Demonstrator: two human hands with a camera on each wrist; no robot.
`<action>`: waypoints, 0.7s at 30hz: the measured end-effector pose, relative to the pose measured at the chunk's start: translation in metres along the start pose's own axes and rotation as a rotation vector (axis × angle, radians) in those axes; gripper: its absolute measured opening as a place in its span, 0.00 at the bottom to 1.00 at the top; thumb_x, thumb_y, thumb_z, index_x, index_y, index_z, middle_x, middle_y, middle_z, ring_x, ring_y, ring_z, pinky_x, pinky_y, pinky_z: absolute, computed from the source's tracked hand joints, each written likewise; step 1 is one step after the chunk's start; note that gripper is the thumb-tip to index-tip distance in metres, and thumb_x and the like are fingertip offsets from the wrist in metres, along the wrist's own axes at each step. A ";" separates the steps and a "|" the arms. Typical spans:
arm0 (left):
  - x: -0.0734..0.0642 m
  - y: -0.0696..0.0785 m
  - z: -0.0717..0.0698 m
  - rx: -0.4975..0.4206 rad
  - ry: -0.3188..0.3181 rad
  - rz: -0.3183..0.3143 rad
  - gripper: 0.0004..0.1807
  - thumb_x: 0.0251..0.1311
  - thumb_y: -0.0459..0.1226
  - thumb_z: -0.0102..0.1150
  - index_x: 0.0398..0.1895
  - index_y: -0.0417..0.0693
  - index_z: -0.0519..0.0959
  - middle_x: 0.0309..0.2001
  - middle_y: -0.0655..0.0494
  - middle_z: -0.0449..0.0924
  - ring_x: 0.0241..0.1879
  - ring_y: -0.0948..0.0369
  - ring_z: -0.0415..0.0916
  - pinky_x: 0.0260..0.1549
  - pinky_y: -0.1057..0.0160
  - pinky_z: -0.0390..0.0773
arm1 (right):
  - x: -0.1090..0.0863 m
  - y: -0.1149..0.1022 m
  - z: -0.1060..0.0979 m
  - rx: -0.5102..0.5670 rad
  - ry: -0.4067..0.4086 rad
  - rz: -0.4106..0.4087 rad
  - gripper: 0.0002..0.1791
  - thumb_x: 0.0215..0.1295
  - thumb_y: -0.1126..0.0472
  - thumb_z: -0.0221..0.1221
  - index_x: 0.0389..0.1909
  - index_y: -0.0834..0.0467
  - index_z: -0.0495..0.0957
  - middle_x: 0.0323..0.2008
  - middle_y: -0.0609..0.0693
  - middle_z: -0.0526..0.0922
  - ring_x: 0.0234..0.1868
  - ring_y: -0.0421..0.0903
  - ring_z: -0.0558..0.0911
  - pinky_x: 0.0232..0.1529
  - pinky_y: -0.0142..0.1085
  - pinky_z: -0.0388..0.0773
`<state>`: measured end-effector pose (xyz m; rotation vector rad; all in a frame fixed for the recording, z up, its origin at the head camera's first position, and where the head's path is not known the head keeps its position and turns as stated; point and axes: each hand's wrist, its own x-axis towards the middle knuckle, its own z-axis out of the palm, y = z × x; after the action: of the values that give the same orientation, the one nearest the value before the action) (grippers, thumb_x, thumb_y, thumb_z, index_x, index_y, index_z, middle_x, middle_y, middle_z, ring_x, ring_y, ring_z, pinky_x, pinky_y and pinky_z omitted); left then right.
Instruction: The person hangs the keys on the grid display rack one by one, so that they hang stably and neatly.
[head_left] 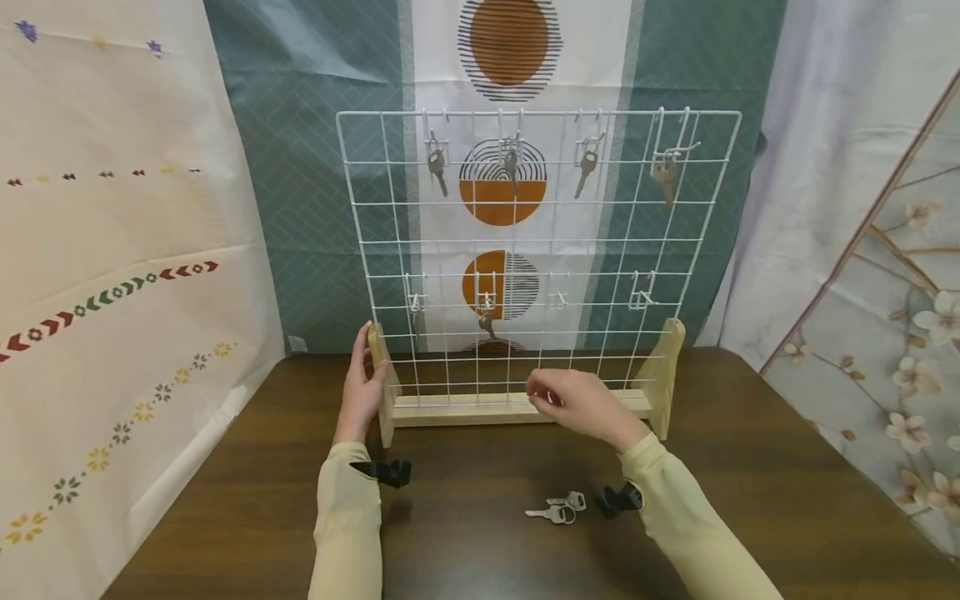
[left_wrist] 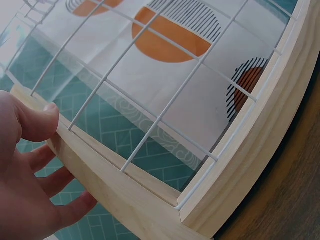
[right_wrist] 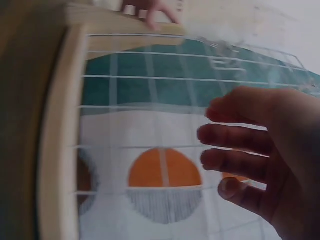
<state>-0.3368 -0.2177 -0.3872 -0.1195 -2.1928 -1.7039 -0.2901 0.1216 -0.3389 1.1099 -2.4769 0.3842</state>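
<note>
A white wire grid (head_left: 508,242) stands upright in a light wooden stand (head_left: 517,410). My left hand (head_left: 362,396) holds the stand's left side post; in the left wrist view the thumb (left_wrist: 40,122) lies on one face of the wood and the other fingers round the opposite face. My right hand (head_left: 581,404) hovers in front of the grid's lower part, fingers loosely bent and nothing in them, as the right wrist view shows too. Several keys (head_left: 437,171) hang from hooks along the top row. Two more hang lower, one of them a key (head_left: 487,323) left of centre.
Two loose keys (head_left: 557,512) lie on the dark wooden table (head_left: 465,533), close to the right wrist's camera. Lower right on the grid, a white hook (head_left: 641,297) holds no key. Patterned cloths (head_left: 315,167) hang behind and at both sides.
</note>
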 end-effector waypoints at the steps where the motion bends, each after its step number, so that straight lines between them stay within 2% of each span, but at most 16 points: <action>1: 0.000 0.000 0.000 0.000 0.002 0.003 0.38 0.73 0.34 0.44 0.74 0.81 0.45 0.68 0.40 0.60 0.63 0.42 0.65 0.54 0.33 0.71 | -0.005 0.001 0.003 -0.006 -0.030 -0.025 0.02 0.65 0.60 0.60 0.34 0.54 0.78 0.27 0.40 0.80 0.27 0.36 0.76 0.28 0.28 0.71; 4: 0.001 0.001 -0.001 0.002 0.004 0.004 0.38 0.73 0.33 0.44 0.75 0.79 0.45 0.68 0.40 0.60 0.63 0.41 0.65 0.53 0.33 0.71 | -0.023 0.005 0.012 0.005 -0.170 -0.077 0.04 0.63 0.59 0.62 0.37 0.53 0.79 0.31 0.41 0.81 0.30 0.36 0.78 0.31 0.28 0.74; 6: 0.000 0.000 -0.001 0.002 0.006 0.004 0.38 0.72 0.33 0.44 0.75 0.77 0.45 0.68 0.40 0.59 0.64 0.41 0.64 0.54 0.33 0.71 | -0.037 0.008 0.017 0.037 -0.286 -0.079 0.08 0.61 0.56 0.64 0.40 0.52 0.79 0.36 0.41 0.81 0.34 0.36 0.78 0.34 0.29 0.75; 8: -0.001 -0.001 -0.001 0.006 0.005 0.005 0.38 0.72 0.32 0.45 0.76 0.75 0.46 0.68 0.39 0.59 0.64 0.41 0.64 0.54 0.34 0.71 | -0.050 0.010 0.022 0.082 -0.399 -0.048 0.13 0.59 0.54 0.66 0.43 0.51 0.78 0.38 0.41 0.79 0.35 0.36 0.77 0.34 0.29 0.74; 11: -0.003 -0.002 -0.001 0.015 0.002 0.001 0.38 0.72 0.32 0.46 0.75 0.76 0.46 0.68 0.40 0.60 0.63 0.41 0.65 0.54 0.34 0.71 | -0.064 0.012 0.033 0.137 -0.517 -0.016 0.15 0.54 0.54 0.69 0.41 0.49 0.77 0.37 0.39 0.75 0.33 0.34 0.73 0.33 0.27 0.71; 15: -0.004 -0.003 -0.001 0.028 0.002 0.002 0.39 0.71 0.32 0.46 0.75 0.78 0.46 0.68 0.40 0.61 0.63 0.42 0.66 0.54 0.35 0.71 | -0.070 0.013 0.048 0.154 -0.570 -0.026 0.14 0.49 0.59 0.71 0.33 0.50 0.75 0.32 0.39 0.71 0.29 0.30 0.69 0.30 0.23 0.68; 21: 0.000 -0.001 -0.002 0.034 0.011 0.020 0.38 0.72 0.32 0.46 0.76 0.74 0.45 0.68 0.38 0.60 0.63 0.41 0.65 0.53 0.35 0.72 | -0.063 0.015 0.054 0.146 -0.570 -0.052 0.13 0.48 0.64 0.70 0.27 0.51 0.73 0.28 0.39 0.71 0.27 0.29 0.69 0.30 0.22 0.67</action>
<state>-0.3365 -0.2203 -0.3881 -0.1221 -2.2047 -1.6519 -0.2764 0.1506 -0.4175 1.5116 -2.9321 0.2608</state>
